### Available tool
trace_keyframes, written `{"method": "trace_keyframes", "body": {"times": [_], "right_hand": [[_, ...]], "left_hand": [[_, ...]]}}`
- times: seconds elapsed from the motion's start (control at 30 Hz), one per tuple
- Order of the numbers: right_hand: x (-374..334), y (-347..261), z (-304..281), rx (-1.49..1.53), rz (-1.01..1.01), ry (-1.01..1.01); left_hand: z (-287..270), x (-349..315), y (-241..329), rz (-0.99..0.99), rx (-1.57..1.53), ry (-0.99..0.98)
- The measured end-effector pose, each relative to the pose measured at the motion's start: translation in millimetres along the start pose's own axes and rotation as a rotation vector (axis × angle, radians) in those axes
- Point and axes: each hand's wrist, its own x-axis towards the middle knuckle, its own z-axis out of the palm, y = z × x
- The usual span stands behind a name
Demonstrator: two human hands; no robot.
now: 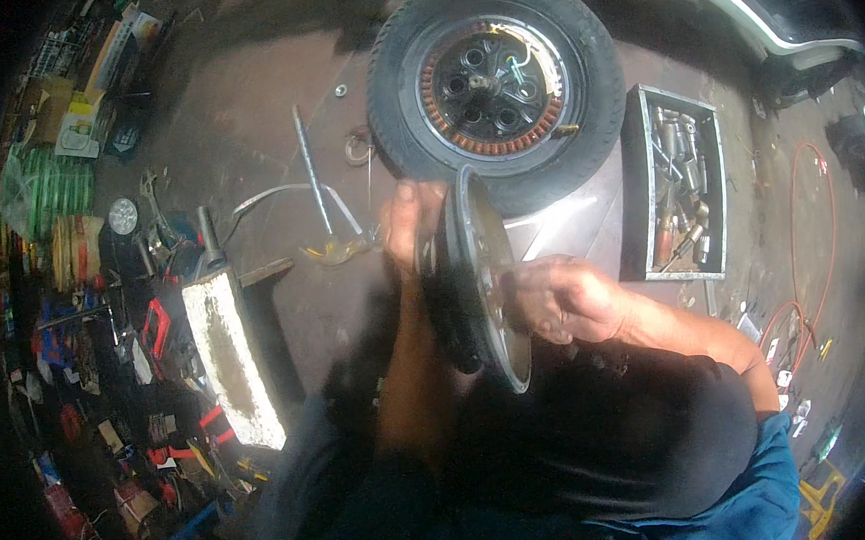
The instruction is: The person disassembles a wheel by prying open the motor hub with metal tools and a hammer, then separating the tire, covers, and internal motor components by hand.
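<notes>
Black rubber tyre (395,92) lies flat; open metal tray (638,195) sits right of the tyre; copper-wound core (481,83) shows inside the tyre; round cover (469,277) is held on edge, near side of the tyre; left hand (415,221) grips the cover's left side; right hand (570,300), fingers bent, is at the cover's face, grip undeterminable.

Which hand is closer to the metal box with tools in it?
Right. The right hand is below and left of the metal box, at the round disc's right side; the left hand is farther left, on the disc's other side.
</notes>
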Motion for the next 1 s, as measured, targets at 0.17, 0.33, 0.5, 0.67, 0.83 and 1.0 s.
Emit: {"method": "trace_keyframes", "body": {"times": [0.17, 0.33, 0.5, 0.67, 0.83, 1.0], "right_hand": [[-5, -2, 6, 0.31, -0.061, -0.022], [2, -17, 4, -0.1, -0.29, 0.151], [19, -32, 9, -0.475, -0.313, 0.244], [38, -48, 25, -0.629, -0.171, 0.274], [14, -84, -1, -0.809, -0.635, 0.617], [-21, -111, -79, -1.025, -0.564, 1.126]], "left_hand": [[14, 8, 23, 0.197, 0.338, -0.244], [72, 3, 42, 0.026, 0.346, 0.176], [-7, -22, 47, 0.151, 0.942, 0.13], [-79, -24, 10, 0.334, 0.663, 0.128], [-99, -12, 55, 0.341, 0.235, 0.462], [-211, 45, 109, 0.271, 0.037, 0.835]]}}
